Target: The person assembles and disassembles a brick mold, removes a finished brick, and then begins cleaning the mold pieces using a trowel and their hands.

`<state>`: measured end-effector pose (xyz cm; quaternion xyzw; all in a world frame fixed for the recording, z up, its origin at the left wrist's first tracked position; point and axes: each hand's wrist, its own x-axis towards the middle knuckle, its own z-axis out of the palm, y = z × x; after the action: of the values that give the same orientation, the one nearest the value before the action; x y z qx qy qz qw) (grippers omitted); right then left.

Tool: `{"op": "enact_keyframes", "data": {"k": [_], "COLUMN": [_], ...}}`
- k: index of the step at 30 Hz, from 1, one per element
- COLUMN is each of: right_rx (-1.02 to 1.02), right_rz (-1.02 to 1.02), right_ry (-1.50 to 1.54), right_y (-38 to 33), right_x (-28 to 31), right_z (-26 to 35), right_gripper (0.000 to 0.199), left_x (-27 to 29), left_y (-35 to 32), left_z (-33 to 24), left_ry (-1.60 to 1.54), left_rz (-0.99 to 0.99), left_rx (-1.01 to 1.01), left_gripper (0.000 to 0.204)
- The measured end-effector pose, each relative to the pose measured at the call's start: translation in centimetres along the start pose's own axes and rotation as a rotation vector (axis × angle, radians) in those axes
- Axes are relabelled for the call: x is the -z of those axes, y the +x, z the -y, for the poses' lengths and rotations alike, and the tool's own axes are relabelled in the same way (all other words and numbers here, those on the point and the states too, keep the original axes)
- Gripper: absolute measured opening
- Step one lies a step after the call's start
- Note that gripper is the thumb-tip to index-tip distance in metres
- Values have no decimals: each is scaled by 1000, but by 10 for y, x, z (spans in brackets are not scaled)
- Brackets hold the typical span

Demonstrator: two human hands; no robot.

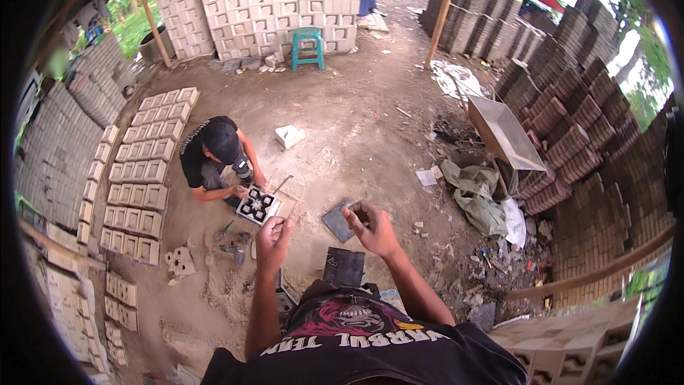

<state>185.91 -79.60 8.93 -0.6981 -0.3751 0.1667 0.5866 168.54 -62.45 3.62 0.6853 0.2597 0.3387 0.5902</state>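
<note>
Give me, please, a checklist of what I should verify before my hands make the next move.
1. Left hand empty: cannot tell; its fingers are bunched.
2. Right hand empty: cannot tell; its fingers are curled.
3. Patterned block clear of the co-worker's hands: not ok; they are close at its edge.
4. Farther dark plate lying on the ground: ok.
5. Green stool away from both hands: ok, it stands by the block wall.

Dark square plate (335,222) on ground
</note>
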Motion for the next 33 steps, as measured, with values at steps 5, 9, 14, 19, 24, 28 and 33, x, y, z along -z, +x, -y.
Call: {"op": "enact_keyframes", "data": {"k": [5,9,14,19,24,28,33], "right_rx": [-13,4,28,110,171,204,210], "right_rz": [125,208,326,521,680,772,885], "right_ry": [47,79,129,109,188,230,246], "right_y": [7,12,34,51,52,53,52], "right_x": [10,-2,-30,-87,-152,-192,-231], "right_z": [-30,-18,-10,3,15,30,45], "right_gripper": [22,22,24,25,28,28,22], "left_x": [-21,-13,3,41,87,121,148], "left_y": [-20,-33,-37,-55,-77,-90,-109], "left_z": [-3,-5,-25,-25,-22,-29,-42], "left_ry": [22,55,95,115,220,236,204], "left_rz": [-119,-204,-357,-516,-680,-756,-846], "left_rx": [10,-7,-14,0,37,66,127], "left_gripper": [19,18,18,17,19,21,20]}}
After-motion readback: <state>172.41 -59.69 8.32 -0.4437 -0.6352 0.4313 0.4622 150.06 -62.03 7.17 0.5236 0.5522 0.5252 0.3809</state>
